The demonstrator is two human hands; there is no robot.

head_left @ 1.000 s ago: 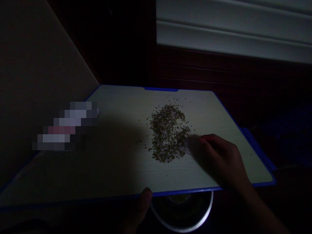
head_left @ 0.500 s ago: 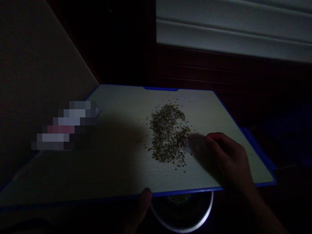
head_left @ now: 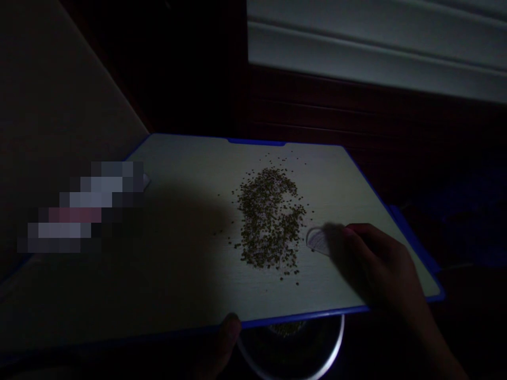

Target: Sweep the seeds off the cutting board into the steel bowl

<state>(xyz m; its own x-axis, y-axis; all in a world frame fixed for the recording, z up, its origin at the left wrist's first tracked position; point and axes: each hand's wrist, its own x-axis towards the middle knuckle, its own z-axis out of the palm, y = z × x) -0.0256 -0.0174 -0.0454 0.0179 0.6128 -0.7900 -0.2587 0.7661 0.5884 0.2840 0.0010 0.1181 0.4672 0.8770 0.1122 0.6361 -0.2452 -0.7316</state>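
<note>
Fingers of the right hand [head_left: 388, 261]: pinched narrow on a thin see-through piece [head_left: 318, 241], its rounded edge toward 9 o'clock
Thumb of the left hand [head_left: 222, 345]: at the 6 o'clock rim of the pale, blue-edged board [head_left: 190, 163]; the other fingers are hidden, so I cannot tell how firmly they grip
Small greenish-brown seeds [head_left: 255, 203]: a loose patch mid-board, just beyond the piece's rounded edge, with strays around
Shiny-rimmed bowl [head_left: 335, 351]: lower than the board at 5 o'clock, partly covered by it, similar seeds [head_left: 285, 329] inside
Spill risk: a slipping left grip or tipping board could roll seeds over the rim, missing the bowl
Scatter risk: a quick flick of the piece, probably bendy, could fling seeds wide
Dim light: strays in shadow at the patch's 9 o'clock could be overlooked
</note>
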